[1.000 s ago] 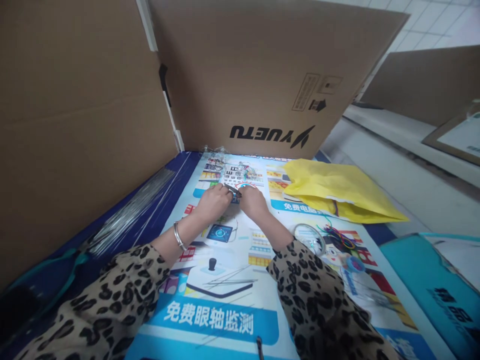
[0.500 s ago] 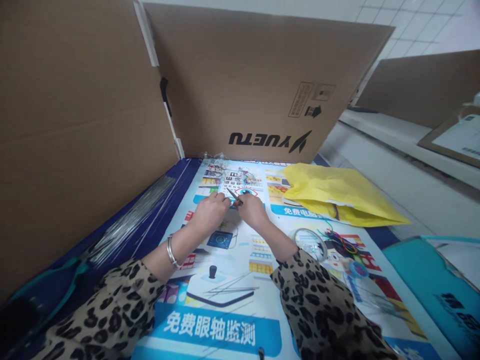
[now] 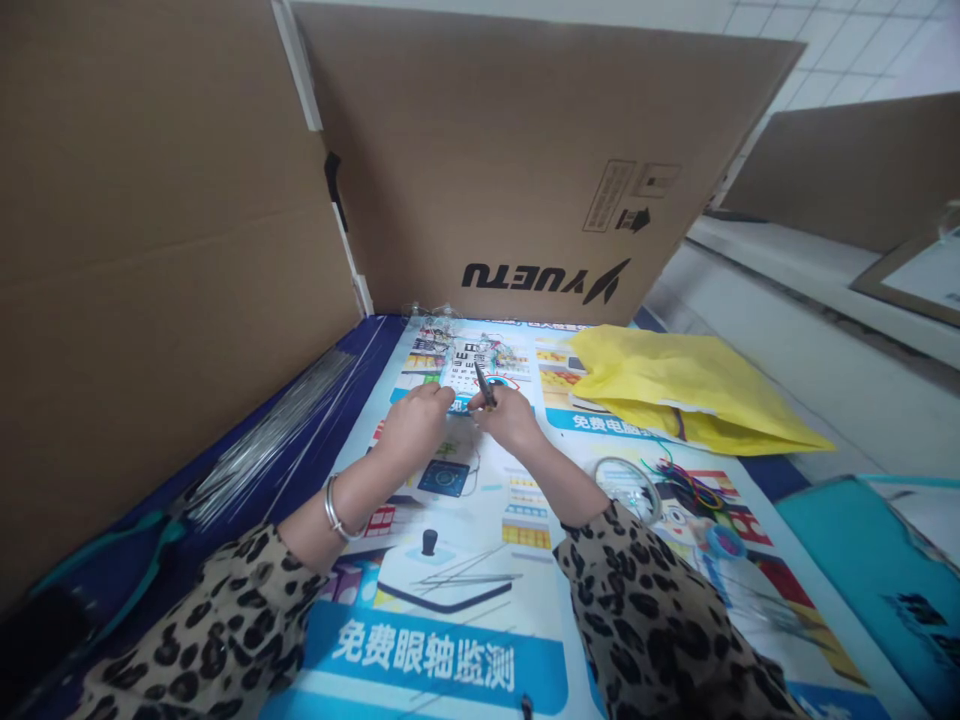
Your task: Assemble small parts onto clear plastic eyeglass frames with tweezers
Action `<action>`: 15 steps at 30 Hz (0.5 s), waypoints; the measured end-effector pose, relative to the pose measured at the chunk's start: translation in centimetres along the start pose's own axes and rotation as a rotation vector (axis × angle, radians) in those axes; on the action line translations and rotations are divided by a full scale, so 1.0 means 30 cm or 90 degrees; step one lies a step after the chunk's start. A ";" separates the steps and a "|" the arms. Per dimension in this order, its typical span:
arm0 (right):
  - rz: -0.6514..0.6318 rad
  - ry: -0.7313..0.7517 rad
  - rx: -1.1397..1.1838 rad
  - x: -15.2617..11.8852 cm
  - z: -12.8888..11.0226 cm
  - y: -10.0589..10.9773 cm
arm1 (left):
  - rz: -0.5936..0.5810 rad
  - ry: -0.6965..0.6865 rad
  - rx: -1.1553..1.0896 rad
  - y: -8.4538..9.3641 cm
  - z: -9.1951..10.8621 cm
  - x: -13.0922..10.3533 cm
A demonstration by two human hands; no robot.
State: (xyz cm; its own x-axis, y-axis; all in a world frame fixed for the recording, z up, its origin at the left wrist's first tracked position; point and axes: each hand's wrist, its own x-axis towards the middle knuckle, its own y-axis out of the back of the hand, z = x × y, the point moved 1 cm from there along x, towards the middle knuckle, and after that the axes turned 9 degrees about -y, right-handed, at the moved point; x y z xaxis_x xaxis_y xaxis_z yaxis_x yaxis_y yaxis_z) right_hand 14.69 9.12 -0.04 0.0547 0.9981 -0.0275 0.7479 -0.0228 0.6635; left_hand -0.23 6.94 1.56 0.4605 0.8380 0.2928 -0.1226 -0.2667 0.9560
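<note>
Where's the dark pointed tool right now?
The tool is in the right hand, near the middle of the head view, just right of the left hand.

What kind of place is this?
Perhaps a craft worktable: there's a bundle of thin silvery strands, some coloured cords, and a small dark tool in the right hand.

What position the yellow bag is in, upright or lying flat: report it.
Lying flat: the yellow bag has its broad side turned up, and one end overlaps the printed sheet.
</note>
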 end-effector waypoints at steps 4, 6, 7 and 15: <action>-0.048 -0.066 0.142 0.000 0.017 -0.016 | 0.015 0.018 -0.098 -0.006 -0.015 0.004; -0.070 -0.097 0.210 -0.008 0.016 -0.019 | 0.033 0.020 -0.154 -0.008 -0.022 0.005; -0.077 -0.109 0.240 -0.013 0.013 -0.018 | 0.043 0.019 -0.181 -0.008 -0.026 0.005; -0.104 -0.128 0.438 -0.031 -0.008 -0.011 | 0.082 0.104 -0.424 -0.028 -0.042 0.013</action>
State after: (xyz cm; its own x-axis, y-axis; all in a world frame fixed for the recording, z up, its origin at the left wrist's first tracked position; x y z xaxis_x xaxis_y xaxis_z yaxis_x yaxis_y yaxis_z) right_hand 14.25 8.21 -0.05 -0.0214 0.9637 -0.2661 0.9994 0.0283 0.0221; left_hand -1.06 8.08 0.90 0.2738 0.8941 0.3545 -0.7044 -0.0645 0.7068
